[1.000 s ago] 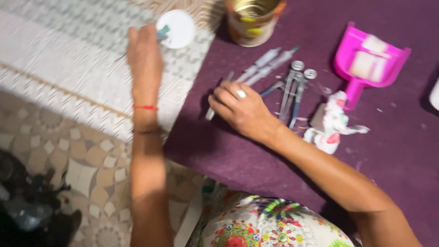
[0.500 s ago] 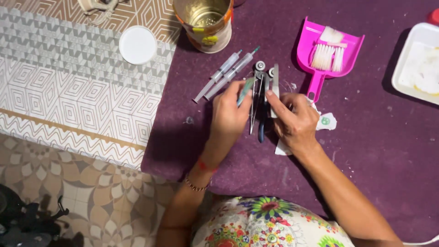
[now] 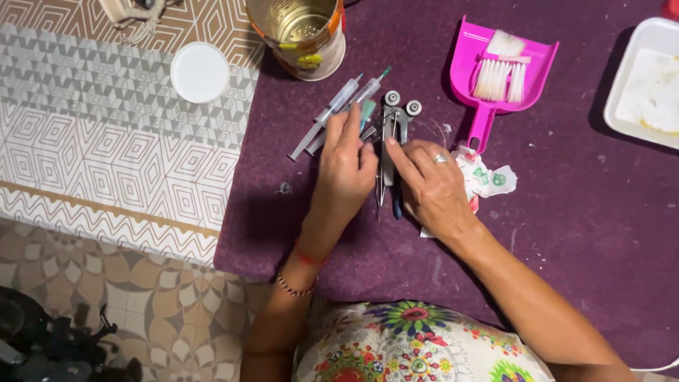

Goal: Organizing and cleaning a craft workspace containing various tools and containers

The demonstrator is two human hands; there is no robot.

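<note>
My left hand (image 3: 346,166) and my right hand (image 3: 428,184) rest side by side on a purple cloth (image 3: 566,233), fingers spread over a small pile of metal hand tools (image 3: 391,134). The left fingertips touch two clear syringes (image 3: 332,114) and a green-tipped piece lying beside the tools. The right index finger lies on a thin metal tool, with a dark handle under the palm. Whether either hand grips anything is unclear.
A pink dustpan (image 3: 495,71) with a white brush lies at the upper right. An open tin can (image 3: 300,32) stands at the top, a white round lid (image 3: 200,72) to its left on patterned cloth. A white tray (image 3: 647,81) sits at the right edge. Crumpled paper (image 3: 488,177) lies beside my right hand.
My left hand came back from the white lid at the upper left to the tool pile. Both hands have since settled over the tools and syringes.
</note>
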